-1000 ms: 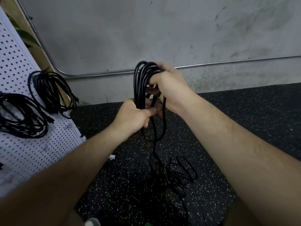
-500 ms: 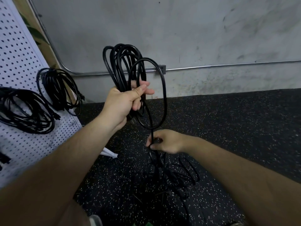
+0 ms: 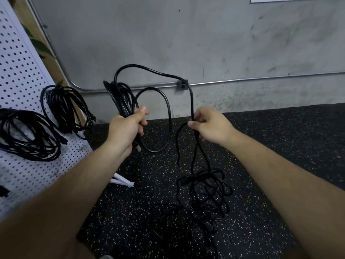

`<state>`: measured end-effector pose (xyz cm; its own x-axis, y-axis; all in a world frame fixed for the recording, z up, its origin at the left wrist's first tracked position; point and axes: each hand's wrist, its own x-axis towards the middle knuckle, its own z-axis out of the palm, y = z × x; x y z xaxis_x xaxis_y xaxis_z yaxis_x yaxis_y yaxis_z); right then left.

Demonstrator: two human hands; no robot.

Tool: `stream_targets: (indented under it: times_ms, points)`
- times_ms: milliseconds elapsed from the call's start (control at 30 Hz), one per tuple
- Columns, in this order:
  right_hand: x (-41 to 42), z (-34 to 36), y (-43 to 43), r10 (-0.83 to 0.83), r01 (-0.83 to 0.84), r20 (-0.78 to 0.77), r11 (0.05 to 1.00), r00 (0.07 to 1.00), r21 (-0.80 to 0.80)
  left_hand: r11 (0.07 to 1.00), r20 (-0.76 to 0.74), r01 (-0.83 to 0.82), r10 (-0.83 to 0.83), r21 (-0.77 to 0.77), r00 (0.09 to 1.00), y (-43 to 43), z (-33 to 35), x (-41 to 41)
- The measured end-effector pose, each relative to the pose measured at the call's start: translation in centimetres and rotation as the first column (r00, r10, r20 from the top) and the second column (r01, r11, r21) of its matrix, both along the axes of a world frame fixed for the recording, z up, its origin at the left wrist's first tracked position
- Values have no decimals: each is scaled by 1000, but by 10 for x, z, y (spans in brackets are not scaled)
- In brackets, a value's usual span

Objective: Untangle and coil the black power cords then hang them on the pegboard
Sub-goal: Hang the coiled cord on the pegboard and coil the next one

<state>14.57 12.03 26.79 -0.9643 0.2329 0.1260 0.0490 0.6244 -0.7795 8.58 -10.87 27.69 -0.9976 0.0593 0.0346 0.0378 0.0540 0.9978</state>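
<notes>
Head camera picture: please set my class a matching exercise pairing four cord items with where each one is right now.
Things:
1. gathered loops
2. single strand
3. tangled pile
4. finished coils

Places:
A. on the floor
B. on the pegboard
C. gripped in the left hand
D. pinched in the right hand

Pairs: 1-C, 2-D, 3-A, 4-B

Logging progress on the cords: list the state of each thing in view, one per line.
coil: partly wound, held up
loose cord: runs from coil down toward tangle
tangle: on floor, not coiled
left hand: grips coil
right hand: pinches loose cord
near hung coil: wound, on pegboard
far hung coil: wound, on pegboard
</notes>
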Motion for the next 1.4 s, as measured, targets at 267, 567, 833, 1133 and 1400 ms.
stream_targets:
  times_ms: [267, 567, 833, 1133, 1400]
  points:
    - [8, 14, -5, -29, 24, -5, 919, 1000, -395, 981, -27, 196, -195, 6, 980, 20, 4, 23]
    - [11, 27, -27, 125, -160, -105, 863, 987, -480, 935, 64, 346, -341, -83, 938, 38, 1, 35]
    - [11, 29, -26, 171, -189, -100, 959, 980, -211, 950, 60, 307, -310, 51, 949, 34, -2, 20]
    - [17, -18, 7, -77, -282, 535, 781, 841, 557, 969, -16, 207, -207, 133, 978, 18, 2, 1]
    - [19, -7, -25, 120, -254, 264, 787, 957, 562, 973, -17, 211, -210, 91, 977, 30, 2, 13]
